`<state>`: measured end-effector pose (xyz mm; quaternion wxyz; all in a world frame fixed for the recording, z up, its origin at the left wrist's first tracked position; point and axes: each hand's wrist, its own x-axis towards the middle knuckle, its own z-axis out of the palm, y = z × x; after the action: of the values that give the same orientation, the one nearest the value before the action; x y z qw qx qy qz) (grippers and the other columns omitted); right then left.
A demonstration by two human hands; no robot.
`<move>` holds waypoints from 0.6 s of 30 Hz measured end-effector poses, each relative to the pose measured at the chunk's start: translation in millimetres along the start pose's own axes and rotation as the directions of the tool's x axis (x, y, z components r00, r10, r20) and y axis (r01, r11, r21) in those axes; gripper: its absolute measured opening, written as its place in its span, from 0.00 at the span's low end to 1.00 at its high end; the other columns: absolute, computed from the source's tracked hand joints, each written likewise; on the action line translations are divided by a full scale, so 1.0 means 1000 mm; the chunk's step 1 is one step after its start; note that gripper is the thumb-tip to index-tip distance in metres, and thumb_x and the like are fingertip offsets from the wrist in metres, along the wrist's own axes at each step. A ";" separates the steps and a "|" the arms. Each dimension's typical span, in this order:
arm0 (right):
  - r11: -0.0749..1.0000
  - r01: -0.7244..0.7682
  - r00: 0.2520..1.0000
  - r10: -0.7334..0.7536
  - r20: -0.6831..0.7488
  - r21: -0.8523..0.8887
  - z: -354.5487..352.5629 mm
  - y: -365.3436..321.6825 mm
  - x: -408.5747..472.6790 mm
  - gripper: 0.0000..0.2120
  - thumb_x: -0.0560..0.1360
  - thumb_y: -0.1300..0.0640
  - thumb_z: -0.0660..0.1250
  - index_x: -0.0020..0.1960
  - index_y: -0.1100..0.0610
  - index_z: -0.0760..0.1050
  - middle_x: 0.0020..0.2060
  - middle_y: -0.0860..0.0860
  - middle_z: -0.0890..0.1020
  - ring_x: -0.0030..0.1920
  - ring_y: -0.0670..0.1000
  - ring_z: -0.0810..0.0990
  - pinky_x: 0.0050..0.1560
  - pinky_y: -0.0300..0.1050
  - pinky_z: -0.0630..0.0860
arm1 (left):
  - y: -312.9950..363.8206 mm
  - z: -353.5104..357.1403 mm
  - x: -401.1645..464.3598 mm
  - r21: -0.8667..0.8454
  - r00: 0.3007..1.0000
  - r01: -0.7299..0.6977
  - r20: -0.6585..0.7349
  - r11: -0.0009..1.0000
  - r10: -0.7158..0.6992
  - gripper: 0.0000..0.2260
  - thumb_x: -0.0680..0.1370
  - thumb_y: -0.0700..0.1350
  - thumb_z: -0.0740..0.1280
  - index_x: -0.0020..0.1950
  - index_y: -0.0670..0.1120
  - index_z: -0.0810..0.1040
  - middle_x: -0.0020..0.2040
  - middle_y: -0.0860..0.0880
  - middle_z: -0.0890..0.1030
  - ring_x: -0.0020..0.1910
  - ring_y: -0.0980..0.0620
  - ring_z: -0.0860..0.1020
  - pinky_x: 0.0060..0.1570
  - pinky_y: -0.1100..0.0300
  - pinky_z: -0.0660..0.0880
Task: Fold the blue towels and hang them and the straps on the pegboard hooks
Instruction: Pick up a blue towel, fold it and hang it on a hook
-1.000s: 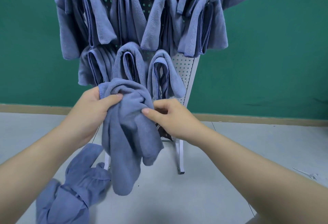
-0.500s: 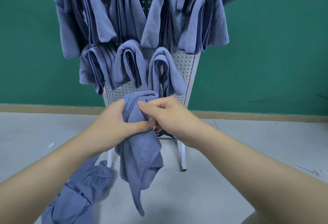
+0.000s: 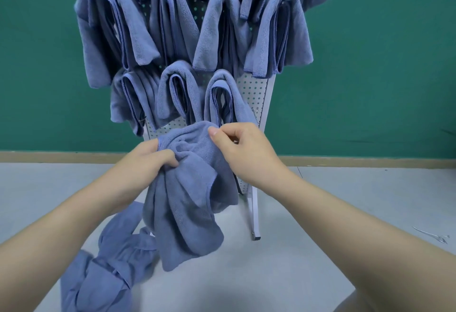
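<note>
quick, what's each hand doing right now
Left hand: closed, gripping the bunched blue microfibre towel.
Right hand: closed, pinching the same towel's top edge.

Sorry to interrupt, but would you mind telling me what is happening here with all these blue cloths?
A person is working a blue towel in front of a white pegboard stand. The left hand bunches its top edge, while the right hand pinches the cloth nearby; the rest hangs loose between the arms. Many folded towels already hang on the board in rows. Another crumpled heap of blue cloth lies on the floor, not yet hung.
</note>
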<state>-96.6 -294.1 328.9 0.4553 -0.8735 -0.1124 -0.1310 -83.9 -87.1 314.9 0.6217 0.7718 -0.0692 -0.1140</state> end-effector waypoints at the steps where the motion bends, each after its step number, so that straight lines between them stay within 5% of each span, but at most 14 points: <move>1: 1.000 0.017 1.000 -0.017 -0.001 0.000 0.001 0.000 -0.001 0.26 0.84 0.53 0.64 0.30 0.54 0.58 0.23 0.45 0.59 0.27 0.46 0.59 0.29 0.38 0.59 | -0.003 0.002 0.001 -0.068 0.998 0.032 0.053 0.997 -0.028 0.25 0.65 0.45 0.69 0.60 0.38 0.80 0.50 0.43 0.84 0.48 0.47 0.79 0.50 0.49 0.71; 5: 0.999 0.036 0.999 -0.036 0.007 -0.024 0.006 0.002 -0.003 0.26 0.84 0.53 0.65 0.30 0.54 0.59 0.23 0.46 0.61 0.27 0.47 0.61 0.30 0.38 0.60 | -0.005 0.022 -0.011 -0.023 0.978 0.040 0.208 0.999 -0.034 0.17 0.74 0.48 0.77 0.61 0.45 0.84 0.56 0.45 0.87 0.58 0.46 0.85 0.63 0.48 0.77; 12: 0.998 -0.046 0.999 0.045 -0.017 -0.046 0.003 0.010 0.000 0.18 0.79 0.51 0.71 0.34 0.55 0.71 0.27 0.45 0.72 0.29 0.44 0.68 0.33 0.35 0.65 | -0.003 0.024 -0.009 -0.081 0.989 0.026 0.144 0.996 -0.014 0.14 0.77 0.44 0.70 0.62 0.44 0.83 0.56 0.45 0.87 0.58 0.46 0.85 0.61 0.49 0.78; 18: 1.000 -0.008 0.995 0.005 -0.096 -0.028 -0.002 0.001 -0.002 0.21 0.75 0.55 0.75 0.34 0.54 0.63 0.28 0.46 0.68 0.29 0.46 0.65 0.32 0.38 0.63 | -0.001 0.024 -0.005 -0.234 0.999 -0.013 0.036 0.972 0.022 0.13 0.79 0.44 0.69 0.62 0.43 0.82 0.57 0.43 0.87 0.57 0.45 0.85 0.58 0.51 0.81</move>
<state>-98.7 -296.2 328.6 0.4480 -0.8730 -0.0856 -0.1729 -95.4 -108.1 309.9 0.7077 0.6904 -0.0741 -0.1305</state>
